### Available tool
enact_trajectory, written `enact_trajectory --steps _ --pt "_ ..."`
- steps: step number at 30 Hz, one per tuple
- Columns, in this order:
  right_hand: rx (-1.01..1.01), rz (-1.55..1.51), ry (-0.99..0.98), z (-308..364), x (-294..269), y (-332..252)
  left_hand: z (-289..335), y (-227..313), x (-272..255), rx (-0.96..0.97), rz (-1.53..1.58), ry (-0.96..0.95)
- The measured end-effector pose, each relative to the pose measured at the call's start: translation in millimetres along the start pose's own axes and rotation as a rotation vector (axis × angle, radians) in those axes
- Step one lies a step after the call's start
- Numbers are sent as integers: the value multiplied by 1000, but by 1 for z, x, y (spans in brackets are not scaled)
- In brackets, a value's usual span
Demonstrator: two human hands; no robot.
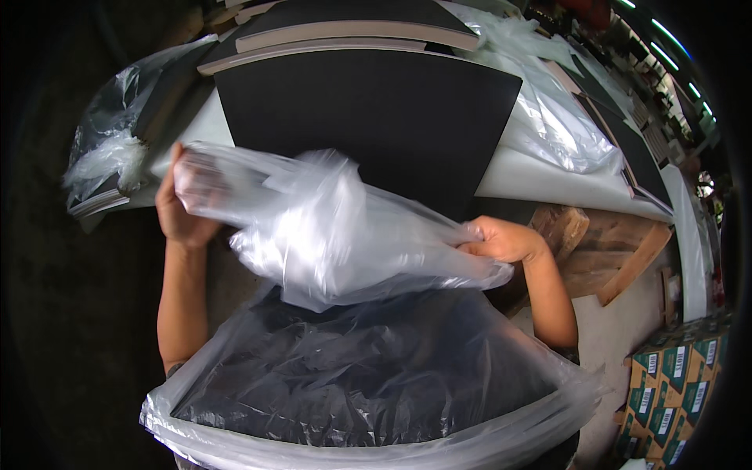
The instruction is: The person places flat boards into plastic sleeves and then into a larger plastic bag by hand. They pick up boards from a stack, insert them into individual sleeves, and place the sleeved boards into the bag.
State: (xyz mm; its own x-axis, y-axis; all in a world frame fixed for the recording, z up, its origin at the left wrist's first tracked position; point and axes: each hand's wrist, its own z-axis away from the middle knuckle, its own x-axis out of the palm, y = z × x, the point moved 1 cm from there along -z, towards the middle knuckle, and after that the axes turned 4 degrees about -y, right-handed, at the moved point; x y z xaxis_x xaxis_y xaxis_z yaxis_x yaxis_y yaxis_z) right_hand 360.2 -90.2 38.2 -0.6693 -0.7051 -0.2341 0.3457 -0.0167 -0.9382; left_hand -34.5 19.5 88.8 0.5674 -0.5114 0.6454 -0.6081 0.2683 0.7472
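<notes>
taking the broad black board [360, 110] as my mark, i can see the person working on its near side, a loose clear plastic film [321, 243] strung between both hands, bunched and blurred in the middle, partly covering the board from view. the left hand [184, 207], off the board's near left side, grips one end, some fingers showing through the film; the right hand [501, 241], off its near right side, has its fingers closed on the other end. closer to the person than the board is a dark flat load [352, 376] under crinkled clear plastic. beyond the board are black-topped stacks with pale edges [360, 31]; crumpled wrap [117, 157] lies to its left, and a wooden structure [619, 243] and patterned boxes [674, 392] are to its near right.
</notes>
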Motion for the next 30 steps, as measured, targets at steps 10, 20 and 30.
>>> enact_trajectory --steps 10,20,30 --pt "-164 -122 -10 8 -1 12 24 -7 -37 215 138 19" --pt "-945 -782 236 3 10 15 43 -83 3 -503 -327 -196" --pt "-262 132 1894 17 -43 25 29 -25 41 168 -150 -403"
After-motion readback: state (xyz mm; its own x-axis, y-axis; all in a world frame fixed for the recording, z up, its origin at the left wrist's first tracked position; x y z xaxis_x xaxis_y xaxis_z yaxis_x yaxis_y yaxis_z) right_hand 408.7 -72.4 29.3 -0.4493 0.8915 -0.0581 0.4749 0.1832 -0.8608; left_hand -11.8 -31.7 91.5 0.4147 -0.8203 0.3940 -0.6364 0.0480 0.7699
